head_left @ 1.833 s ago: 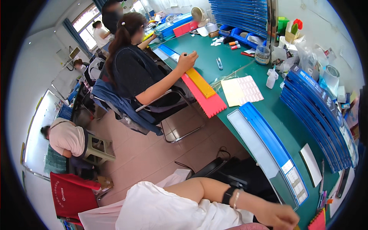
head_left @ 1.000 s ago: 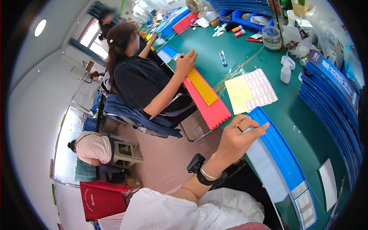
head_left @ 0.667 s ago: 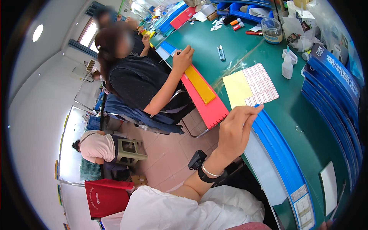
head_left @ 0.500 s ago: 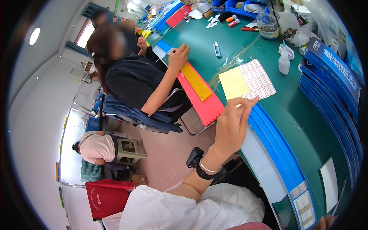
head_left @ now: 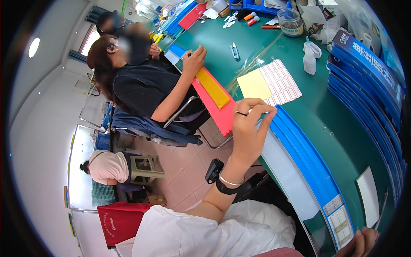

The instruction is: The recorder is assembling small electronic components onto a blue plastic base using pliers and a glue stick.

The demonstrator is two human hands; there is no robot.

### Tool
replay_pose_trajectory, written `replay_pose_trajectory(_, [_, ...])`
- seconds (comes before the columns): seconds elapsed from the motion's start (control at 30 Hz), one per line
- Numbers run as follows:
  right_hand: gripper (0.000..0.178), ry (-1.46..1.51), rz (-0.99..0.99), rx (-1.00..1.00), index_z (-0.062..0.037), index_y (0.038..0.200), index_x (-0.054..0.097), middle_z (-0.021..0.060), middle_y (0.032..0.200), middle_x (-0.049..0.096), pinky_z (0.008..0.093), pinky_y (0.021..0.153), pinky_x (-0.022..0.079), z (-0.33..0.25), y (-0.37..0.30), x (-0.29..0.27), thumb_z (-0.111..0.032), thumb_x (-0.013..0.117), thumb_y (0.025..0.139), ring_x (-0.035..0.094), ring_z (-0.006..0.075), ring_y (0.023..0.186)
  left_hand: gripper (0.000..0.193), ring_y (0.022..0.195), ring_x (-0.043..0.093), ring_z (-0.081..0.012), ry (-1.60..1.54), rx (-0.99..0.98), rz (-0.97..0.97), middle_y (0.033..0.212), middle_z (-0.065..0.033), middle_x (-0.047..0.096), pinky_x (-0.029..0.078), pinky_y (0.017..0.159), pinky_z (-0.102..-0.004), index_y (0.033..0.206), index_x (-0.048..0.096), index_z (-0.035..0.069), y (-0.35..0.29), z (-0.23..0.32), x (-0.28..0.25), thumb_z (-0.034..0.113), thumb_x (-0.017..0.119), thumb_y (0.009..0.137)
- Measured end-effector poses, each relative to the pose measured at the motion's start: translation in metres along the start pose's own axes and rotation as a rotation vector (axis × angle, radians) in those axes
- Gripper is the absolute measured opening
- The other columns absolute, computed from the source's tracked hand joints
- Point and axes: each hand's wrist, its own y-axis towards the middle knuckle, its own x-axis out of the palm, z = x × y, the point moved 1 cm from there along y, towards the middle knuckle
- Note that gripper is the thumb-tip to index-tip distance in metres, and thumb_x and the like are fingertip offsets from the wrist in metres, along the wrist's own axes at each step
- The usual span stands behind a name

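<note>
My left hand is raised over the upper end of a long blue ridged strip, thumb and forefinger pinched together. A thin dark stick pokes out between its fingers; whatever sits at the pinch is too small to make out. At the lower right rim, my right hand shows only partly, its fingers curled beside the strip's near end, where printed labels lie. Whether it grips anything is hidden. Just beyond my left hand lies a sheet of red-edged white stickers with a yellow backing part.
Blue flat boxes are stacked at the right, near a white dropper bottle and a white card. Farther off are snips and a clear jar. A co-worker sits at left with a yellow strip.
My left hand has turned slightly, and the dark stick now shows between its fingers. My right hand has come a little farther into view. The whole view has shifted a little.
</note>
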Motion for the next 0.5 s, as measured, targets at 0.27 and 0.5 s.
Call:
replay_pose_trajectory(0.27, [0.009,0.11,-0.006,-0.013,0.0044,0.102,0.065,0.0152,0.102,0.06,0.0373,0.062,0.052,-0.002,-0.005,0.012,0.004,0.064,0.093,0.064,0.0268,0.08,0.011,0.089,0.062,-0.0226,-0.069,-0.255,0.094,0.087,-0.0068,0.07,0.05,0.078,-0.0326,0.092,0.075,0.004,-0.008,-0.001,0.001,0.003,0.077,0.081])
replay_pose_trajectory(0.5, [0.023,0.207,-0.027,0.043,0.0062,0.105,0.063,0.0239,0.104,0.062,0.0454,0.072,0.051,0.007,-0.025,0.023,0.013,0.061,0.084,0.062,0.0362,0.087,0.012,0.086,0.063,-0.0196,-0.114,-0.377,0.059,0.09,-0.0092,0.069,0.048,0.077,-0.0301,0.094,0.075,0.002,-0.01,-0.015,0.004,0.004,0.077,0.082])
